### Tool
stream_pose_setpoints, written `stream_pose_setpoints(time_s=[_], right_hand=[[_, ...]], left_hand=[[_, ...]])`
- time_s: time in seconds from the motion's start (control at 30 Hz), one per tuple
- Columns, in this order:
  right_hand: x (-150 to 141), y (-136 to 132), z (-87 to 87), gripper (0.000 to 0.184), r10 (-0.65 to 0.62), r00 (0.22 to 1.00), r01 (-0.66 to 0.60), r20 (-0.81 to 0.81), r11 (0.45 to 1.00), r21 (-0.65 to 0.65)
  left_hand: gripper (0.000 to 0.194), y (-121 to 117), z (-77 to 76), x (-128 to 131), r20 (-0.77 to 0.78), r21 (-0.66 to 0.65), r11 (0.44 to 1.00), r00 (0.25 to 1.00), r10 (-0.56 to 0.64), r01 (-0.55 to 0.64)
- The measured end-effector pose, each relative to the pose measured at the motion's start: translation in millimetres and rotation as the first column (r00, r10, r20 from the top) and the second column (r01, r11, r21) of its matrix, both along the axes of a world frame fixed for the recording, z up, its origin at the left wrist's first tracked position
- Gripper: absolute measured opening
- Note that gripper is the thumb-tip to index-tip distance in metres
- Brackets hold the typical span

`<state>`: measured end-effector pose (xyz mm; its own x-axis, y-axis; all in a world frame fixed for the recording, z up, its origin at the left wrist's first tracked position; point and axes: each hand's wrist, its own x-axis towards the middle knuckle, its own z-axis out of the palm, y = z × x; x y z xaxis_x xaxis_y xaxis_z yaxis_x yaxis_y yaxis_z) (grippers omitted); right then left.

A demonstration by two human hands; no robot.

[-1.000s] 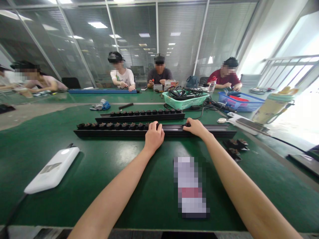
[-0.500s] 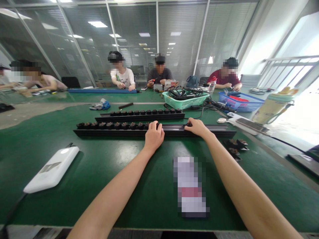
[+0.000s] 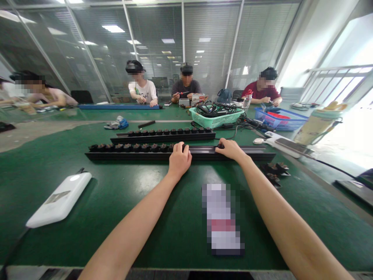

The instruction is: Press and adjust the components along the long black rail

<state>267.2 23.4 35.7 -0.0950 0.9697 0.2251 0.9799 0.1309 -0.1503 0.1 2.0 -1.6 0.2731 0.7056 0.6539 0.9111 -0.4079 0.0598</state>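
Note:
A long black channel rail [image 3: 125,156] lies across the green table, with a row of small black parts with copper-coloured tops [image 3: 127,147] seated along its left half. My left hand [image 3: 179,158] is closed over the right end of that row, its fingers bent round a black part that is mostly hidden. Farther right, my right hand [image 3: 230,148] pinches a single black part [image 3: 220,146] at the rail's bare stretch. Behind stands a second black rail [image 3: 163,137], also carrying a row of such parts. Several loose parts [image 3: 275,169] lie beyond the rail's right end.
Nearer me are a white power bank [image 3: 62,196] with a cable and a blurred phone [image 3: 223,221]. Farther back stand a green basket of cables [image 3: 217,118], a blue basket [image 3: 282,120] and a bottle [image 3: 316,124]. Several people sit across the table.
Both hands keep the same places on the rail. The whole view has shifted very slightly.

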Motion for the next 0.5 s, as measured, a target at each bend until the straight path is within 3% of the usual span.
stream_pose_setpoints(time_s=[0.5], right_hand=[[4.4, 2.3, -1.2, 0.026, -0.003, 1.0, 0.003, 0.018, 1.0, 0.011]], left_hand=[[0.035, -1.4, 1.7, 0.4, -0.001, 0.005, 1.0, 1.0, -0.005, 0.005]])
